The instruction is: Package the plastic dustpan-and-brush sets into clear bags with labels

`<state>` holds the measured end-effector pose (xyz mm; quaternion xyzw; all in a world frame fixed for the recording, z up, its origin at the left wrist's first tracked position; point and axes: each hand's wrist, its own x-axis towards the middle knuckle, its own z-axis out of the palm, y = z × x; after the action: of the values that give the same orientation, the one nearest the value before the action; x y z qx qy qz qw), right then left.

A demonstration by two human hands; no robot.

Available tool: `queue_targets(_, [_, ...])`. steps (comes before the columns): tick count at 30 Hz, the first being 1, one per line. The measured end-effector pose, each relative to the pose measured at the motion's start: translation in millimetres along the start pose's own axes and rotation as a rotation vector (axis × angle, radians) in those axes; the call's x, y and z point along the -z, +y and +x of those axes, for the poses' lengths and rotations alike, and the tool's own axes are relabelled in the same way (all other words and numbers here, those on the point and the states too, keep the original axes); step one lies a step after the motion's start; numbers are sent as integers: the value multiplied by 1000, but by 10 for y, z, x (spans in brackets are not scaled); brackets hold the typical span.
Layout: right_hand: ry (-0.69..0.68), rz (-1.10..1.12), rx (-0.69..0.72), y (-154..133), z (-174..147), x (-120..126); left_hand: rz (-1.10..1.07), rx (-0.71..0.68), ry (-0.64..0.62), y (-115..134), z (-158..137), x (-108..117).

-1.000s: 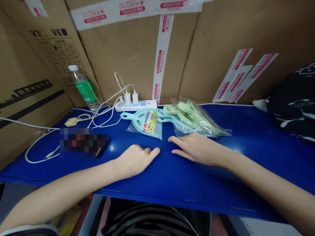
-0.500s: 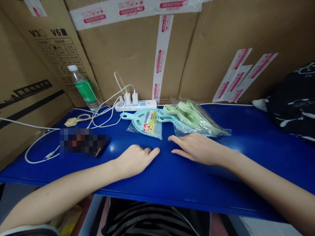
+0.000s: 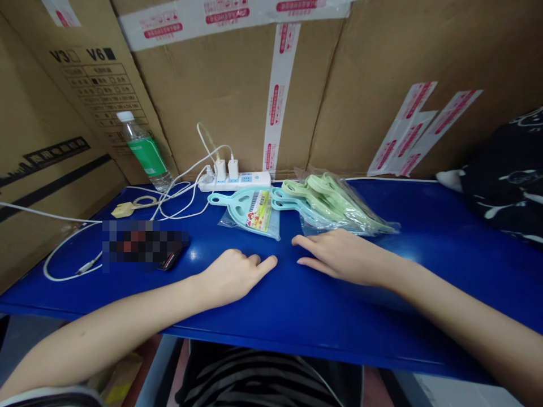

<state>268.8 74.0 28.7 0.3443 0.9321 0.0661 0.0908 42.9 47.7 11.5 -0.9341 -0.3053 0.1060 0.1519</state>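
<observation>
Blocky squares over a dark object [image 3: 173, 257], and plenty more beyond our sight
Here on the left, pixels swallow most of it, just one corner peeking out; now across to the black patterned fabric [image 3: 504, 175], sliced by the right edge (what it is, nobody can call), while green handled pieces [image 3: 320, 203] cover parts of the blue ones [image 3: 303, 211], the label's [image 3: 259, 212] small print beats the eye, the left hand [image 3: 231, 277] hides its curled fingertips, and the left forearm [image 3: 139, 305] and right forearm [image 3: 462, 311] both run out of view
</observation>
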Motion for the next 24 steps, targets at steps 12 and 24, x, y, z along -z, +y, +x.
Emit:
queue_targets(12, [345,-32,171,25,16,-77,154,137,350,-122,33,-76])
queue_targets(24, [574,-320,-142,158,155,-200,248,169,400,-130,15,-161])
